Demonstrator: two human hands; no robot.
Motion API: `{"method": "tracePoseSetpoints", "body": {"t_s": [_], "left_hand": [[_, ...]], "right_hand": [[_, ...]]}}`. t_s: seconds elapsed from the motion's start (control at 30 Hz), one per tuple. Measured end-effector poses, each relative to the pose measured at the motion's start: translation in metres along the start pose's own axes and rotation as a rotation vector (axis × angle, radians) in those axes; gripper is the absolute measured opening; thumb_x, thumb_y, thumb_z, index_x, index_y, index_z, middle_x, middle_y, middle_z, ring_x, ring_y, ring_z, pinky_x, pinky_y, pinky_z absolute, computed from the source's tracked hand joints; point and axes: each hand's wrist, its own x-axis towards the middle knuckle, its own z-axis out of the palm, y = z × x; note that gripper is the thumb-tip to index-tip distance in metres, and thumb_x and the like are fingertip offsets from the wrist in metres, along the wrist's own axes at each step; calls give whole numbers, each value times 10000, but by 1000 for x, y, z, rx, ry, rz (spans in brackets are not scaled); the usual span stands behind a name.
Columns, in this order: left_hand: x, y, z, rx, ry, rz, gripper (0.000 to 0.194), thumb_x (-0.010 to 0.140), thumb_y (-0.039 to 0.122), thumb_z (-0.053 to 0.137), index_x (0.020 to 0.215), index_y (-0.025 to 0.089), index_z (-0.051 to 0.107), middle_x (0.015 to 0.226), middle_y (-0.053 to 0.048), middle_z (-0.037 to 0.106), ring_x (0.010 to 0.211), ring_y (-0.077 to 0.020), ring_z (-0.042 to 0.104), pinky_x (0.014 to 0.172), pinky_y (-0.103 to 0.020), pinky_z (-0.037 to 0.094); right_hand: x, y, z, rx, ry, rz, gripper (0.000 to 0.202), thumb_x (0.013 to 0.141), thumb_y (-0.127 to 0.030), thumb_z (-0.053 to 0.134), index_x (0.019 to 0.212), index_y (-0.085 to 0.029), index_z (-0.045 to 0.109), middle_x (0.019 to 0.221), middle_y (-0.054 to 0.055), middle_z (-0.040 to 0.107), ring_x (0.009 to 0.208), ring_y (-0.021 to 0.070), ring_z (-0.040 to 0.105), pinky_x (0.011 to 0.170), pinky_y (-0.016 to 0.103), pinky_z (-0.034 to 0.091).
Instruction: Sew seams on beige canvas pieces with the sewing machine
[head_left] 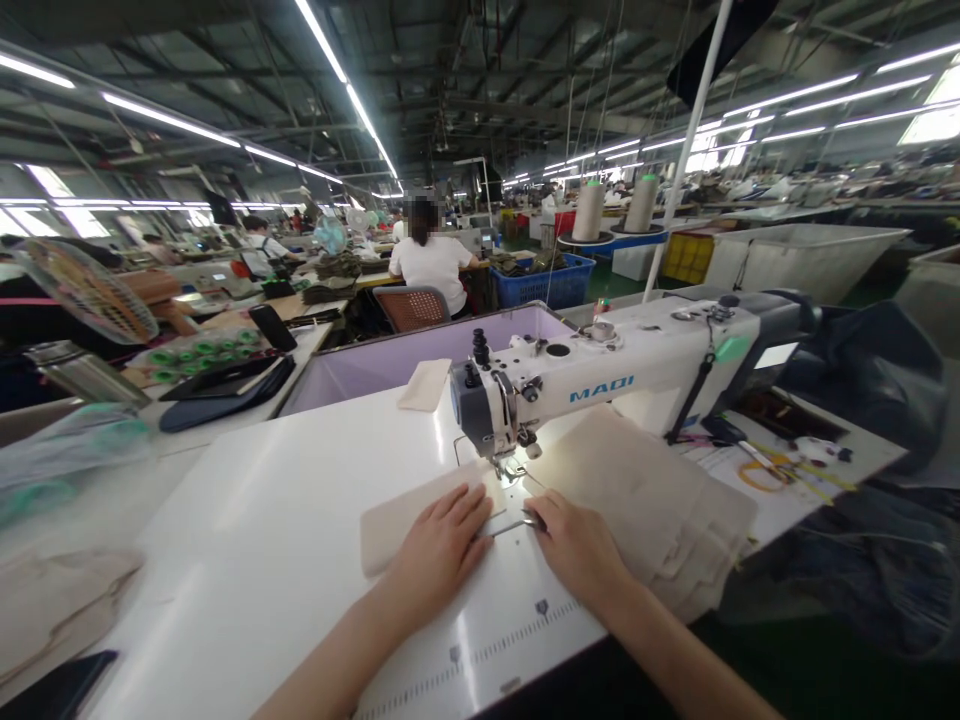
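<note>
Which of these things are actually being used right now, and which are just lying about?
In use:
- cream fabric piece, under the left hand
- small metal tool, apparently held in the right hand
- sewing machine, its lamp lit

Seemingly just about:
- steel flask
- fan
- green-ended spools
- blue basket

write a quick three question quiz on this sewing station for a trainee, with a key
1. True or false: the left hand rests on a beige fabric piece.
2. Which brand is lettered on the sewing machine: A) JUKI, B) MAQI or C) SINGER?
3. How many green-tipped thread cones stand beyond the sewing machine?

Key: 1. True. 2. B. 3. Two.
</note>
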Motion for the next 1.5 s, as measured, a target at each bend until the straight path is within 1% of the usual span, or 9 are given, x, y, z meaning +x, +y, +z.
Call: {"method": "tracePoseSetpoints", "body": {"t_s": [0.33, 0.5, 0.6, 0.73, 0.83, 1.07, 1.23, 1.4, 1.5], "left_hand": [[-9, 4, -4, -2, -30, -36, 432, 1029, 385, 448, 1423, 248, 560, 1482, -65, 562, 1343, -298, 539, 1070, -494, 494], [-9, 3, -19, -22, -153, -56, 495, 978, 134, 415, 1436, 268, 547, 1506, -38, 539, 1364, -271, 514, 1086, -467, 473], [1, 0, -30, 5, -235, -86, 526, 947, 73, 408, 1404, 275, 572, 1469, -39, 576, 1316, -252, 540, 1075, -432, 472], [11, -1, -36, 173, -325, -361, 345, 1009, 191, 373, 1209, 167, 653, 1255, -149, 646, 1109, -283, 636, 845, -397, 561], [10, 3, -35, 222, -395, -616, 359, 1052, 285, 313, 1121, 115, 622, 1095, -158, 653, 912, -265, 705, 720, -366, 558], [-4, 17, -43, 235, -467, -776, 374, 1071, 339, 279, 1110, 109, 572, 1031, -158, 702, 919, -290, 741, 693, -343, 544], [-7, 23, -50, 225, -502, -839, 397, 1069, 357, 244, 1086, 113, 556, 963, -161, 728, 912, -315, 748, 707, -364, 549], [-8, 26, -50, 248, -500, -830, 407, 1063, 360, 224, 1080, 110, 544, 937, -167, 730, 910, -322, 746, 706, -365, 544], [-10, 24, -48, 247, -498, -822, 423, 1059, 364, 210, 1075, 108, 546, 909, -168, 727, 889, -321, 745, 694, -361, 538]], "right_hand": [[-2, 1, 0, 14, 7, -2, 272, 951, -144, 509, 1145, -228, 680, 1115, 54, 705, 980, 219, 689, 798, 286, 474], [-1, 2, 0, 12, 2, 5, 263, 968, -177, 509, 1165, -219, 678, 1123, 68, 700, 972, 226, 687, 797, 297, 479], [-1, 4, 2, 35, 33, -7, 261, 960, -164, 513, 1153, -215, 682, 1108, 66, 699, 976, 223, 681, 801, 290, 479], [-3, 7, 4, 100, 107, -36, 252, 936, -147, 545, 1137, -206, 686, 1071, 60, 688, 948, 213, 676, 787, 274, 486], [-5, 9, 5, 182, 164, -61, 287, 893, -96, 559, 1129, -201, 685, 1055, 58, 676, 939, 207, 670, 790, 270, 492], [-6, 13, 4, 358, 238, -87, 274, 859, -68, 540, 1047, -205, 684, 1000, 50, 667, 891, 188, 651, 792, 270, 480], [-9, 3, -5, 452, 136, -15, 87, 911, -206, 587, 893, -207, 672, 862, 20, 693, 808, 175, 644, 715, 258, 429], [-6, -5, -14, 400, -9, 139, 252, 937, -389, 602, 781, -197, 651, 749, 17, 693, 696, 164, 610, 631, 260, 362], [-2, -9, -17, 325, -67, 157, 247, 901, -395, 636, 758, -193, 650, 768, 34, 712, 725, 176, 626, 625, 264, 348]]}}
